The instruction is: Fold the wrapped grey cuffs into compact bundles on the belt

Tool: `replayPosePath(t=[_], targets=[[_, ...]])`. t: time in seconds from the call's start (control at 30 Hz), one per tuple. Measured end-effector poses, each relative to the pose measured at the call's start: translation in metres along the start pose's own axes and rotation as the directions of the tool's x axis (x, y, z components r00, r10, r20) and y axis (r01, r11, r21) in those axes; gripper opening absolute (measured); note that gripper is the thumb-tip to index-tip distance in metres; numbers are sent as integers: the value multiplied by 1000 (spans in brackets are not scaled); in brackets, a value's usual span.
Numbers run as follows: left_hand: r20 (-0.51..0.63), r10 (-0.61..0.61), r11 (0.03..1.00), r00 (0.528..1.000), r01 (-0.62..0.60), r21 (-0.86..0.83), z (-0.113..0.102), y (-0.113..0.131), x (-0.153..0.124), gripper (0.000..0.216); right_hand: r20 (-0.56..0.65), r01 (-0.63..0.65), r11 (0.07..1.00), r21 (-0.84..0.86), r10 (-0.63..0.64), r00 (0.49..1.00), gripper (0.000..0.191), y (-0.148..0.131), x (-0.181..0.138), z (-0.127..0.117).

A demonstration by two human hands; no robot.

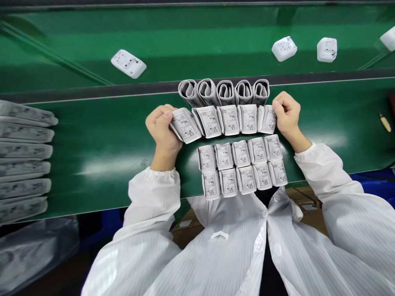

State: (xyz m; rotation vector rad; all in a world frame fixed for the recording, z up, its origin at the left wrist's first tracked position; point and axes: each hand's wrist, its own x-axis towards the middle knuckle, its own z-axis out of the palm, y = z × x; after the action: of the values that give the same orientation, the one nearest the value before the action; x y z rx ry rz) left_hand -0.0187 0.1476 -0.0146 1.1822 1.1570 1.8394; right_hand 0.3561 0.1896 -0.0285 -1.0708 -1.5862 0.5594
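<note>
A row of folded printed leaflets (pixel 228 119) is squeezed between my two hands. My left hand (pixel 163 128) pinches the leftmost leaflet (pixel 186 125), thumb on top, and that one tilts outward. At the other end, my right hand (pixel 286 113) is closed with thumb and fingers on the rightmost leaflet (pixel 269 119). Just behind them, several rolled-up leaflets (pixel 226 93) stand side by side with their coiled ends showing. Nearer my body lie two more rows of folded leaflets (pixel 241 154), close together on the green work surface (pixel 101 144).
Stacked leaflets (pixel 24 152) lie at the far left. Beyond a dark rail (pixel 138 88), a green conveyor belt (pixel 197 45) carries a white plug adapter (pixel 128 63) at left and several more (pixel 284 48) at right. A small yellowish-handled tool (pixel 384 122) rests at the right edge.
</note>
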Motion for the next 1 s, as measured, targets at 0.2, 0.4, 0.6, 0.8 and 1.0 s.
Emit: replayPosePath(t=[0.2, 0.4, 0.6, 0.8, 1.0], targets=[[10, 30, 999, 1000, -29, -37, -3, -4, 2, 52, -19, 72, 997, 33, -72, 997, 74, 2, 0, 0], [14, 61, 996, 998, -60, -72, -7, -8, 4, 46, -28, 95, 993, 70, -93, 995, 71, 5, 0, 2], [3, 62, 996, 998, -62, -66, -8, -7, 5, 37, -54, 124, 986, 111, -119, 991, 67, 5, -1, 3], [6, 55, 995, 998, -54, -81, -8, -8, 5, 36, -58, 119, 985, 127, -112, 992, 67, 7, -1, 4], [7, 60, 994, 998, -60, -88, -9, -9, 5, 37, -42, 93, 984, 151, -88, 995, 67, 7, -1, 3]])
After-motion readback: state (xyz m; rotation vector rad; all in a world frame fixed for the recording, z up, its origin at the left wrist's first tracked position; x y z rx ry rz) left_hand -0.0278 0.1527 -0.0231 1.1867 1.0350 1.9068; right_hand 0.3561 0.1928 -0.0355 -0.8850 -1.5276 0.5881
